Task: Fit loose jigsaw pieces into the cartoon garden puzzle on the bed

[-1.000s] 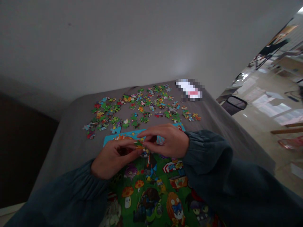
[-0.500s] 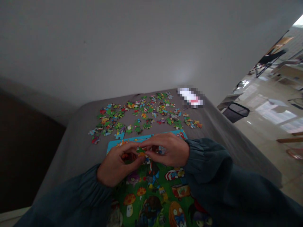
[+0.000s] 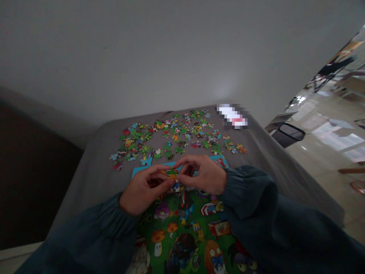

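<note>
Between my two hands is a green and orange jigsaw puzzle piece, pinched by the fingertips of both. My left hand grips it from the left, thumb below and fingers above. From the right, my right hand has its thumb and forefinger closed on the same piece. Both hands are over the upper part of a puzzle board with a blue border and cartoon characters on green. My hands cover part of the board's top, so the picture there is partly hidden.
Many loose puzzle pieces lie scattered beyond the board on the grey cloth-covered table. A phone with a lit, blurred screen rests at the far right corner, near the wall. A dark chair stands on the floor to the right.
Both hands have lifted slightly, still holding the puzzle piece, and more of the board shows beneath them. The whole view has shifted a little. The loose pieces lie as before.
</note>
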Tool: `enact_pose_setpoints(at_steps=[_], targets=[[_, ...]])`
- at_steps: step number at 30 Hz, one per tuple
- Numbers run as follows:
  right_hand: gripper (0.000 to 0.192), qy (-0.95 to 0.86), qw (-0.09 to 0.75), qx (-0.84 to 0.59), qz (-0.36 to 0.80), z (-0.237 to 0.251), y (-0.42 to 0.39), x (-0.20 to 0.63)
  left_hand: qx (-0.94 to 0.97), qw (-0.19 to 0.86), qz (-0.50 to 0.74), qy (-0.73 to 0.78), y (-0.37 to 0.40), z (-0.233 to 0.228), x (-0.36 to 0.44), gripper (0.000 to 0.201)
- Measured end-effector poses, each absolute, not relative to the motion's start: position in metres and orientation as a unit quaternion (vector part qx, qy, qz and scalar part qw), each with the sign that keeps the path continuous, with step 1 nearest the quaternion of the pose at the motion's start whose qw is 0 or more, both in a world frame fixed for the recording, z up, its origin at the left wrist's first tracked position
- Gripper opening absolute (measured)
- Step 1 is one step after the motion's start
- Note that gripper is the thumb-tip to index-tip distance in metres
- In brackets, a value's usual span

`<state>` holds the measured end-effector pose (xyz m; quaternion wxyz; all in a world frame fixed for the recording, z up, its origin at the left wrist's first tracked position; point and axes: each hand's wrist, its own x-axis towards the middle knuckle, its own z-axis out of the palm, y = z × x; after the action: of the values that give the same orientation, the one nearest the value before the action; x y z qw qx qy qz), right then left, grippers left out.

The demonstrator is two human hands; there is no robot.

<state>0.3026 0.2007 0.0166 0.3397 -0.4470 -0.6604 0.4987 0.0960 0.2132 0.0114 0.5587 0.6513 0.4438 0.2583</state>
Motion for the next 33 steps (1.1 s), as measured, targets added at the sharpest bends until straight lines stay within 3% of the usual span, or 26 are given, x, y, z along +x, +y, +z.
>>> enact_pose_setpoints(at_steps=[21,25,29,33], targets=[[0.018,-0.659,0.313,-0.479,0.488,0.015,0.198,0.302,0.665,0.55,0.261,0.433,0.216,0.01,0.094,0.039],[0.02,-0.742,0.284,-0.462,0.393,0.028,0.229,0.307,0.649,0.501,0.32,0.474,0.238,0.013,0.075,0.052],[0.021,-0.834,0.182,-0.493,0.171,0.038,0.298,0.297,0.59,0.423,0.429,0.538,0.27,0.011,0.046,0.061],[0.033,-0.838,0.16,-0.51,0.107,0.031,0.363,0.275,0.561,0.403,0.465,0.553,0.29,0.002,0.027,0.058]])
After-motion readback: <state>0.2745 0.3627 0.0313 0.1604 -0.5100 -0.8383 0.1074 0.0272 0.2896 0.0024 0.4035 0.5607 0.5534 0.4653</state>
